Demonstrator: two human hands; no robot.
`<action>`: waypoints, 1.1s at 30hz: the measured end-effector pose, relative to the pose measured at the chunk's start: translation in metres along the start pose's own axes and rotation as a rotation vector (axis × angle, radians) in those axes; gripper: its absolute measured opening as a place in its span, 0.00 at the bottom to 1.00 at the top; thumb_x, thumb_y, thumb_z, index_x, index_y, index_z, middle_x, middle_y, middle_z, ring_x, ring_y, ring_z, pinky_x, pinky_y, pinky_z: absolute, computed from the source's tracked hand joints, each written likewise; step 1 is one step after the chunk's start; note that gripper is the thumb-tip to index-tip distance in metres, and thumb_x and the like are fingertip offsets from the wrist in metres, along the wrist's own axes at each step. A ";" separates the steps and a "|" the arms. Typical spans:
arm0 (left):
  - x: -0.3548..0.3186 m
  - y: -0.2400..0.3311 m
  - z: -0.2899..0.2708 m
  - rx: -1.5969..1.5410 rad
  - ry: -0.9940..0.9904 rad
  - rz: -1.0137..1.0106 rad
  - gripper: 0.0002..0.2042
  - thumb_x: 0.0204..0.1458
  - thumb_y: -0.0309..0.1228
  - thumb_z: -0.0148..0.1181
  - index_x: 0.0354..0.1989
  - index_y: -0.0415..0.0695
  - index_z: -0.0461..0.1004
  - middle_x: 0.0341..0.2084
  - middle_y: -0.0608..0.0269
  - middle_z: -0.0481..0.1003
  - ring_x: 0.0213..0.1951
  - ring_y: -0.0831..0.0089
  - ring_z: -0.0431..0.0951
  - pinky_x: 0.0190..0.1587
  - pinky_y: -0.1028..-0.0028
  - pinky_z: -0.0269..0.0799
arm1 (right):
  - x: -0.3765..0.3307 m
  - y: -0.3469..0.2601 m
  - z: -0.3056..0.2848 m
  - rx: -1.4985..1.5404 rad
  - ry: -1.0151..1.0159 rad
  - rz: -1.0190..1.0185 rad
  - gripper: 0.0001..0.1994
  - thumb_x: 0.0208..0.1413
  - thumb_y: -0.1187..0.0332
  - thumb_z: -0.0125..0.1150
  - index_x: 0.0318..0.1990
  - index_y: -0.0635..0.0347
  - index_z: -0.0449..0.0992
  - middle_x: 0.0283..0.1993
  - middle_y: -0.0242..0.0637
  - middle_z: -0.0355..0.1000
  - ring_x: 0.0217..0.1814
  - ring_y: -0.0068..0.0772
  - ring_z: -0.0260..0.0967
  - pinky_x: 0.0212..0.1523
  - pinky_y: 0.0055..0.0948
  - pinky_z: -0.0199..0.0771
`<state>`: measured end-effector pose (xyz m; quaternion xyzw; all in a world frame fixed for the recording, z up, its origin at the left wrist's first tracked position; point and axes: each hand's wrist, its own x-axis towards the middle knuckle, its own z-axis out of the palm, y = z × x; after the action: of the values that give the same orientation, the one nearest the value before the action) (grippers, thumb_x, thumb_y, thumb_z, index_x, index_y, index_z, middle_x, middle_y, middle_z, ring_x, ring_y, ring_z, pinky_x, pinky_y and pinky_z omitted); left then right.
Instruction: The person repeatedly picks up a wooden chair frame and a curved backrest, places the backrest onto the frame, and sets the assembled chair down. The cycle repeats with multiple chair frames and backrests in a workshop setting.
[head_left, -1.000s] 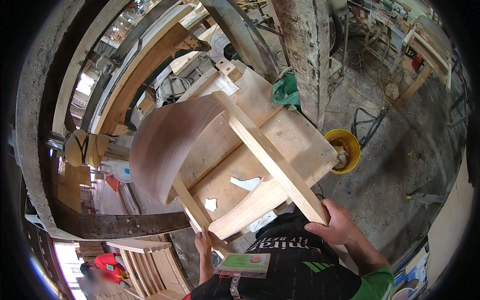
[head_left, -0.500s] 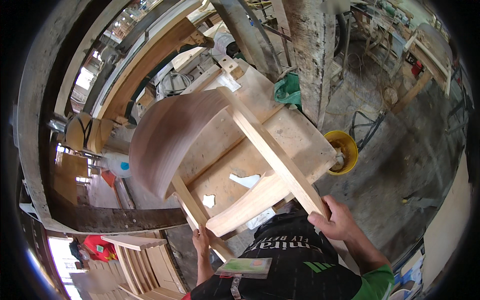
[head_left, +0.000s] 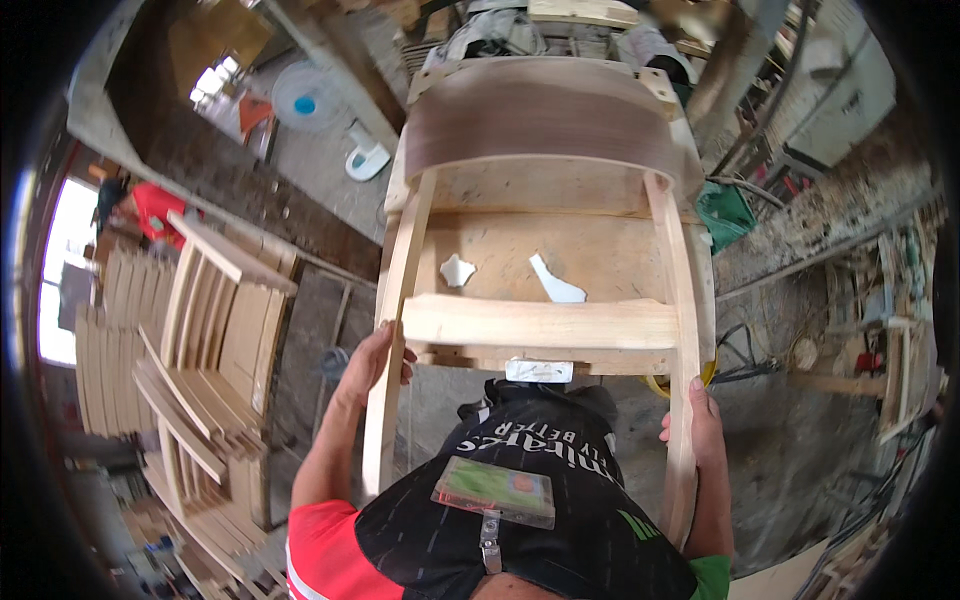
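Swung square since before: chair frame (head_left: 541, 322), long axis pointing away, curved back far; left hand (head_left: 372, 362) and right hand (head_left: 692, 423) clasping side rails over desk (head_left: 590, 255).

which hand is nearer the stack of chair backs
Left. The left hand grips the frame's rail beside the stack; the right hand holds the far rail.

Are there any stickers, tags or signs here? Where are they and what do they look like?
Badge: a flat clear rectangle, green with an orange patch, clipped on the person's chest.
Sticker: a small white rectangle under the chair frame's pale wooden crossbar.
Shirt lettering: white print on black cloth, below the sticker.
The left hand and right hand grip the frame's side rails, away from all three.
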<state>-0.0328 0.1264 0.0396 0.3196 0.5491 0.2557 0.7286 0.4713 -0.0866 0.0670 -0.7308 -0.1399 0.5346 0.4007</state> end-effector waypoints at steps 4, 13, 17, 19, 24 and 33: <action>-0.010 0.021 0.019 0.069 0.019 0.022 0.24 0.68 0.56 0.45 0.55 0.46 0.68 0.32 0.58 0.76 0.25 0.70 0.78 0.28 0.69 0.76 | -0.002 -0.029 -0.005 -0.097 0.038 0.079 0.37 0.67 0.34 0.45 0.55 0.66 0.71 0.27 0.43 0.74 0.21 0.33 0.74 0.24 0.32 0.74; -0.020 0.011 0.014 0.089 0.098 0.077 0.22 0.68 0.51 0.47 0.55 0.45 0.70 0.29 0.60 0.75 0.22 0.71 0.75 0.24 0.70 0.73 | 0.001 -0.036 -0.009 -0.265 -0.046 0.020 0.26 0.68 0.48 0.55 0.53 0.69 0.73 0.34 0.44 0.77 0.25 0.38 0.77 0.27 0.39 0.79; -0.039 0.028 0.050 0.169 0.147 0.225 0.20 0.68 0.46 0.53 0.58 0.43 0.71 0.27 0.64 0.72 0.22 0.76 0.72 0.22 0.73 0.69 | 0.033 0.019 -0.034 -0.841 0.125 0.001 0.24 0.64 0.54 0.64 0.52 0.71 0.77 0.38 0.43 0.79 0.34 0.31 0.73 0.34 0.36 0.73; -0.044 0.019 0.053 0.242 0.166 0.377 0.26 0.65 0.47 0.57 0.63 0.41 0.69 0.35 0.58 0.76 0.34 0.71 0.76 0.38 0.69 0.72 | 0.040 0.027 -0.009 -0.688 0.144 0.027 0.22 0.62 0.55 0.66 0.51 0.68 0.78 0.37 0.40 0.79 0.32 0.31 0.75 0.29 0.34 0.72; -0.052 0.010 0.051 0.282 0.197 0.461 0.33 0.60 0.50 0.62 0.67 0.38 0.66 0.51 0.39 0.78 0.55 0.51 0.79 0.59 0.60 0.71 | 0.055 0.053 -0.019 -0.525 -0.202 -0.289 0.23 0.61 0.60 0.67 0.55 0.70 0.74 0.36 0.41 0.78 0.33 0.34 0.78 0.31 0.34 0.76; -0.048 -0.004 0.043 0.383 0.179 0.527 0.43 0.52 0.50 0.71 0.71 0.41 0.60 0.55 0.37 0.77 0.59 0.48 0.77 0.61 0.61 0.71 | 0.071 0.062 0.016 -0.064 -0.020 0.062 0.21 0.54 0.64 0.72 0.52 0.65 0.75 0.33 0.38 0.75 0.27 0.35 0.75 0.23 0.34 0.74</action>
<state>-0.0040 0.0812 0.0750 0.5579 0.5476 0.3545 0.5131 0.4712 -0.0746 -0.0277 -0.7418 -0.1380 0.5495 0.3589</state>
